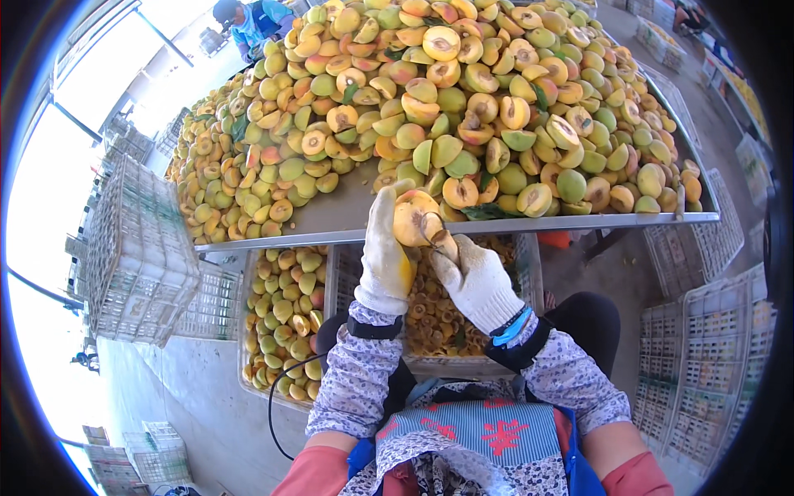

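Patterned sleeves rise from the lower edge to two white-gloved hands at frame centre. Left hand (385, 252) curls its fingers around a halved peach (411, 219); right hand (475, 277) pinches a small tool (436, 232) against its pit. Below them sit crates of fruit (285, 310); beyond, a metal table (347, 217) piled with peach halves (463, 99).

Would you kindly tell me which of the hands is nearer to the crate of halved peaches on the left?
Left. The left hand is beside the crate; the right hand is farther right.
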`<state>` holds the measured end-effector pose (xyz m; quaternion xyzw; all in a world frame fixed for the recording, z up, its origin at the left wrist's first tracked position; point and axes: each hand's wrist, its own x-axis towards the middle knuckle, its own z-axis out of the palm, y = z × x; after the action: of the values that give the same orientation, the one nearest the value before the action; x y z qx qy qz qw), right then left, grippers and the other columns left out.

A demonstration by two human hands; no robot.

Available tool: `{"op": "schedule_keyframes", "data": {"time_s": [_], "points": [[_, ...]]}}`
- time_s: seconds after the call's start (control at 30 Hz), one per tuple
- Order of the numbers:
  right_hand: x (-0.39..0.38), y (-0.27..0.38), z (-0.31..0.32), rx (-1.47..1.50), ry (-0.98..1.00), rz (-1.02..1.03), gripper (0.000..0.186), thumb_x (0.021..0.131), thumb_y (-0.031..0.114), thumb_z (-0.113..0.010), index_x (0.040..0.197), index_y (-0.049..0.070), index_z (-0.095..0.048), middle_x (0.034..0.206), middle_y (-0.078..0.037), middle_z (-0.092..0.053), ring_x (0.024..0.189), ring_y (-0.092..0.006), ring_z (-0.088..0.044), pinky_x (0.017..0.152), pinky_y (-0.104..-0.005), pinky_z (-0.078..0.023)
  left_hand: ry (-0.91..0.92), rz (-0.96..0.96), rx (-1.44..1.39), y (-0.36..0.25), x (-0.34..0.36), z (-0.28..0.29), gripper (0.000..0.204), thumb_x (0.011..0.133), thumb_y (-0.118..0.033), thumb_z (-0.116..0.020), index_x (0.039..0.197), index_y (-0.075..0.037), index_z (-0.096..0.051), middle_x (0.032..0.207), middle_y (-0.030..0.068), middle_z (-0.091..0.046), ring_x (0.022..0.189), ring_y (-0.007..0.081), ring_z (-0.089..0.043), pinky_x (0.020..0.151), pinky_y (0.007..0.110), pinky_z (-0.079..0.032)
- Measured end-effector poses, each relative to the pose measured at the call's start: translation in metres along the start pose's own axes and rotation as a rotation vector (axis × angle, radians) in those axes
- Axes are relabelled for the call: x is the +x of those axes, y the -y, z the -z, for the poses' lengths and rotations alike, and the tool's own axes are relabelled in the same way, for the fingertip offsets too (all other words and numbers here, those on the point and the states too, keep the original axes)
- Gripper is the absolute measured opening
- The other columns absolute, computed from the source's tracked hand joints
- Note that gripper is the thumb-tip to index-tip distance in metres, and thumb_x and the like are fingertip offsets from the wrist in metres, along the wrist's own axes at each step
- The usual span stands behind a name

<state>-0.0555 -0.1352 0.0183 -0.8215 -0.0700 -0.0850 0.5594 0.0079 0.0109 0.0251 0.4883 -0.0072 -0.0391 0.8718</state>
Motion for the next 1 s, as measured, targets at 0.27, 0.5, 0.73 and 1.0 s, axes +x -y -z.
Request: {"op": "schedule_keyframes", "data": {"time_s": [0.27,0.5,0.73,1.0], "points": [[-0.003,-0.022,-0.011,0.019,0.059,-0.078,0.031,0.099,0.032,-0.06,0.099,0.002,-0.062,0.082,-0.027,-0.067,0.079,-0.0474,-0.065,0.068,-0.0503,-0.051,-0.046,0.057,-0.323,0.01,-0.008,-0.004,0.042,0.103,-0.039,-0.057,0.12,-0.001,-0.06,0.115,0.0187,-0.067,0.099,0.0337,-0.068,0.09,0.045,-0.058],[-0.008,-0.028,-0.019,-0.016,0.102,-0.115,0.03,0.099,0.031,-0.06,0.101,0.001,-0.063,0.084,-0.027,-0.067,0.081,-0.0464,-0.066,0.069,-0.0481,-0.052,-0.013,0.05,-0.09,0.014,-0.013,0.002,0.048,0.106,-0.042,-0.052,0.125,0.002,-0.056,0.113,0.0167,-0.065,0.103,0.0299,-0.068,0.09,0.038,-0.058],[-0.022,-0.032,-0.048,0.507,0.129,-0.2,0.033,0.104,0.027,-0.056,0.112,-0.004,-0.065,0.095,-0.023,-0.071,0.088,-0.032,-0.068,0.08,-0.0387,-0.053,0.015,-0.147,-0.014,0.02,-0.024,-0.008,0.044,0.108,-0.04,-0.049,0.125,0.0,-0.054,0.115,0.0192,-0.065,0.101,0.0308,-0.069,0.091,0.043,-0.058],[-0.015,-0.028,-0.008,-0.042,0.292,-0.216,0.038,0.105,0.032,-0.054,0.112,-0.003,-0.067,0.092,-0.023,-0.071,0.087,-0.032,-0.068,0.08,-0.0394,-0.053,0.123,0.108,0.224,0.005,-0.005,0.012,0.041,0.104,-0.036,-0.055,0.118,0.003,-0.057,0.106,0.0162,-0.07,0.094,0.0307,-0.071,0.083,0.041,-0.06]]}}
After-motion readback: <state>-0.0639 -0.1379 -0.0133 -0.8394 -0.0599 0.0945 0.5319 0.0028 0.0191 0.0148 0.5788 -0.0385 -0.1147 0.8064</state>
